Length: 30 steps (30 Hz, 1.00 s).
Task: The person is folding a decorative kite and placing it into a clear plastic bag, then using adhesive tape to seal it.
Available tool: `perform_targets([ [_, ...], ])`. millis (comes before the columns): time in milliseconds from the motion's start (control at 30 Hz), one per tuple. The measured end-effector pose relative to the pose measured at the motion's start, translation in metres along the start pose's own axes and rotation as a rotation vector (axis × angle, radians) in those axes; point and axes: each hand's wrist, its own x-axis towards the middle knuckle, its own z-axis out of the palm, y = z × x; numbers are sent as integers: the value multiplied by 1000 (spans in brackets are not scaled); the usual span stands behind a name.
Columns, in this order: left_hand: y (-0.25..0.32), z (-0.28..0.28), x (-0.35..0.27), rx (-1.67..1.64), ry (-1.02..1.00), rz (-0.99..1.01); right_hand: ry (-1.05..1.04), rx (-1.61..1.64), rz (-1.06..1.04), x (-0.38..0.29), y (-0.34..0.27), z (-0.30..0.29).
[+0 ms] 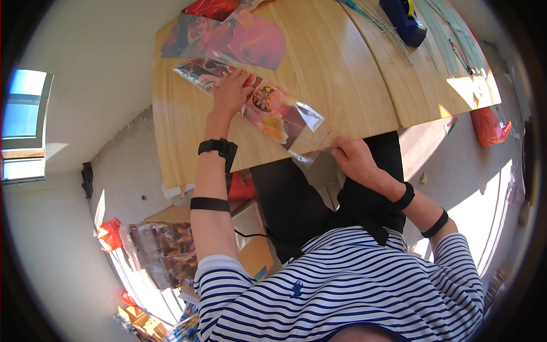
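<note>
A glossy colour print in a clear plastic sleeve (273, 100) lies slantwise on the wooden table, its near clear end reaching past the front edge. My left hand (233, 92) rests on the upper half of the sleeve, fingers spread over the picture. By the sleeve's near end is my right hand (354, 160), just off the table edge, thumb and fingers curled together. Whether a thin piece of clear film is pinched there cannot be made out. Another larger colour print (230, 38) lies flat beyond the sleeve.
On the right tabletop are a dark blue tape dispenser (408, 25), thin sticks (386, 32), pale translucent strips (448, 40) and a pen (460, 57). A red plastic bag (489, 128) is beyond the right edge. Packs of prints (164, 252) stand at lower left.
</note>
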Motion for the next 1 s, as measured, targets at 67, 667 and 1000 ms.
perform_targets([
  [67, 0, 1, 0, -6, -11, 4, -11, -42, -29, 1, -2, 0],
  [667, 12, -7, -8, -29, 102, 120, -176, 320, 273, 5, -9, -7],
  [1000, 14, 18, -50, 39, 74, 25, -189, 296, 277, 6, -5, -7],
])
